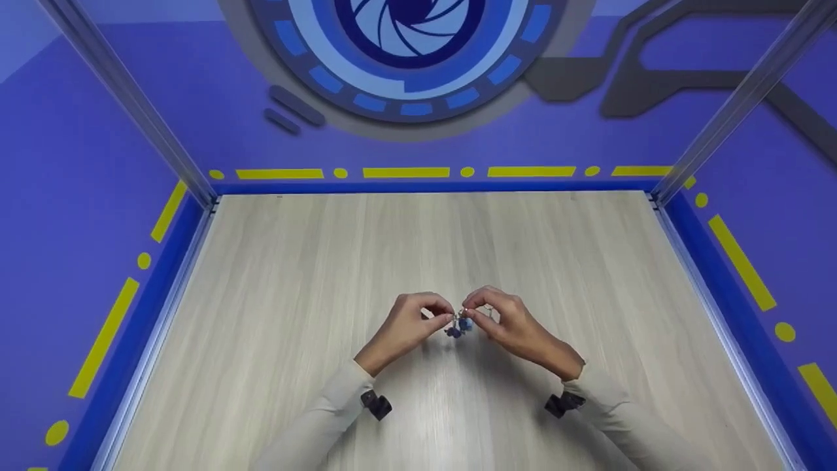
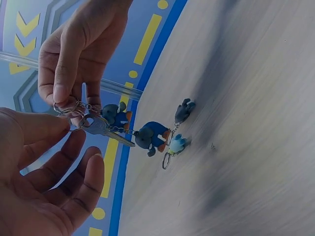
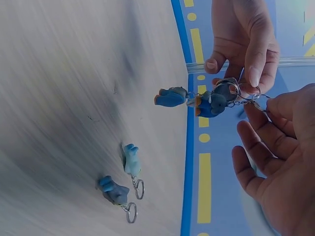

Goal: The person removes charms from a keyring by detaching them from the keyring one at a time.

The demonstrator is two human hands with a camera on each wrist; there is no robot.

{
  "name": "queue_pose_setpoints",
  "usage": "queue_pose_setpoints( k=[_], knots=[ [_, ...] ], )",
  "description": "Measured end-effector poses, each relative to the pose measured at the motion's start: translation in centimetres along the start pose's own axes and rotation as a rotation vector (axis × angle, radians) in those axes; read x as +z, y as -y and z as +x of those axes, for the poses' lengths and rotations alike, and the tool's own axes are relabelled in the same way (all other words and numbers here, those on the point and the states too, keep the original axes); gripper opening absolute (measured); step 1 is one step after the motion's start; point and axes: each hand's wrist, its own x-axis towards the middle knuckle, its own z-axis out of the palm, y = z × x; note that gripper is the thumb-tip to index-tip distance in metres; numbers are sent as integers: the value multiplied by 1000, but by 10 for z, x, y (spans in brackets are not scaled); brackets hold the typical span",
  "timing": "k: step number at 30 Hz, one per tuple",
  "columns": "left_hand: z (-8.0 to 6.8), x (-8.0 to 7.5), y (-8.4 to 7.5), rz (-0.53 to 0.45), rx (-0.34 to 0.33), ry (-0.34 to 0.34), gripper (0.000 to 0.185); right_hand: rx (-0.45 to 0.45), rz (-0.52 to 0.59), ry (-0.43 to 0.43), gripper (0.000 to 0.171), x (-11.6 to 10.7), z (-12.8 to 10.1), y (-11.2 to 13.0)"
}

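Note:
My left hand (image 1: 407, 326) and right hand (image 1: 518, 329) meet fingertip to fingertip above the table. Each pinches a metal split ring between thumb and forefinger; the linked rings (image 3: 257, 98) are partly covered by fingertips. From them hang two elephant keychains (image 2: 152, 136) in blue clothes with orange feet, on short chains. A silver key (image 2: 109, 132) dangles among them in the left wrist view. In the right wrist view, a light blue figure keychain (image 3: 132, 160) and a grey one (image 3: 115, 191) lie on the table below, each with its own ring.
The pale wood-grain table (image 1: 314, 261) is bordered by blue panels (image 1: 451, 147) with yellow marks at the back and both sides. Metal profile posts (image 1: 131, 98) stand at the corners. Black wrist cameras (image 1: 376, 404) sit on both sleeves.

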Motion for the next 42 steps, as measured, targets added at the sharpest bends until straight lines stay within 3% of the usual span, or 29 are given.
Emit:
queue_pose_setpoints(
  k=[6, 12, 18, 24, 36, 42],
  knots=[
    [2, 2, 2, -10, 43, -62, 5, -25, -11, 0, 10, -1, 1, -1],
    [1, 5, 7, -67, 45, -111, 7, -1, -11, -2, 10, -1, -2, -3],
    [-1, 8, 14, -160, 35, -91, 4, 15, 15, 6, 18, -1, -6, -6],
    [-2, 10, 15, -186, 38, -99, 3, 46, 48, -4, 23, -1, -6, -4],
    [-2, 12, 15, -219, 46, -103, 5, 69, 61, -11, 9, 0, -4, -2],
    [-2, 13, 13, -186, -5, -53, 4, 57, 56, -10, 7, -2, -4, -2]
  ],
)
